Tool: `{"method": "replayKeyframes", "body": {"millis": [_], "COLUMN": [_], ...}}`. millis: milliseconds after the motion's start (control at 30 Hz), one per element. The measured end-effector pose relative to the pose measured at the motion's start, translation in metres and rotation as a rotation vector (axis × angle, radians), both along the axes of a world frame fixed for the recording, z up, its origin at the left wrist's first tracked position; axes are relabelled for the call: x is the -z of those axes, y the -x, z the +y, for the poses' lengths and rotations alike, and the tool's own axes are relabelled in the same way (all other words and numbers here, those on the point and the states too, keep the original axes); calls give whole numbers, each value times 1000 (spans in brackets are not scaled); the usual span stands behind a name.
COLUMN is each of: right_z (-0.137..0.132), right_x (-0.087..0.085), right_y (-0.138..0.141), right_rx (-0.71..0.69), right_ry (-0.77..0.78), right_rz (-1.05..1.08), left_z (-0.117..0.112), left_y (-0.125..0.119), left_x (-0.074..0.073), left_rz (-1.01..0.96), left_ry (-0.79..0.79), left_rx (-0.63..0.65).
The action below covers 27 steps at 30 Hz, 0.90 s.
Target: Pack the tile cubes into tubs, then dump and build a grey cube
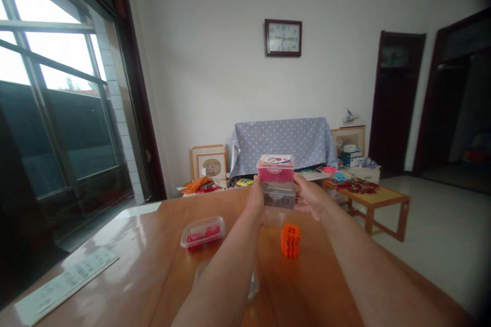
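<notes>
The left hand (255, 199) and the right hand (310, 196) hold a stack of clear plastic boxes (275, 180) from two sides, above the wooden table (215, 204); it seems both hands are needed to keep it level. The right fingers (299, 188) lie together and press on the side. The left fingers are hidden, so I cannot tell their state. At eight o'clock from the stack sits a small clear tub (202, 233) with red pieces, and at five o'clock an orange block (290, 240), with open table between them.

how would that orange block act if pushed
The orange block looks built from plastic bricks, so probably stiff and light. Its flat base on the glossy wooden table suggests sliding, not rolling. Taller than wide, it might tip if pushed high.
</notes>
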State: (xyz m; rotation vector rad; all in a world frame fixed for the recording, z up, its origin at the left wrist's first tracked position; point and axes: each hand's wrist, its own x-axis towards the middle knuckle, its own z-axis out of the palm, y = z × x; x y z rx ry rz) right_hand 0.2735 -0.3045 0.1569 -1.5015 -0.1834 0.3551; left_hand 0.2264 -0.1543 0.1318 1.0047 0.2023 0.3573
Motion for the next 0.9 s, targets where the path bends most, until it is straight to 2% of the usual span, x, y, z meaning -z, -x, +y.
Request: {"method": "replayKeyframes", "body": {"millis": [167, 333, 433, 600, 800, 900], "right_z": [-43, -59, -64, -71, -78, -80], "right_x": [14, 39, 53, 71, 95, 107], "right_y": [-35, -58, -66, -74, -86, -94], "right_rx": [109, 157, 167, 172, 147, 159], "right_ry": [-1, -8, 3, 22, 41, 55], "right_rz": [21, 50, 81, 135, 165, 168], "left_z": [-39, -44, -39, -28, -19, -16], "left_y": [-53, -88, -97, -100, -107, -109], "left_x": [17, 44, 55, 64, 80, 88], "left_rz": [-19, -58, -29, 71, 121, 123], "left_ry": [-35, -100, -161, -306, -290, -264], "left_rx": [108, 276, 392, 523, 642, 659]}}
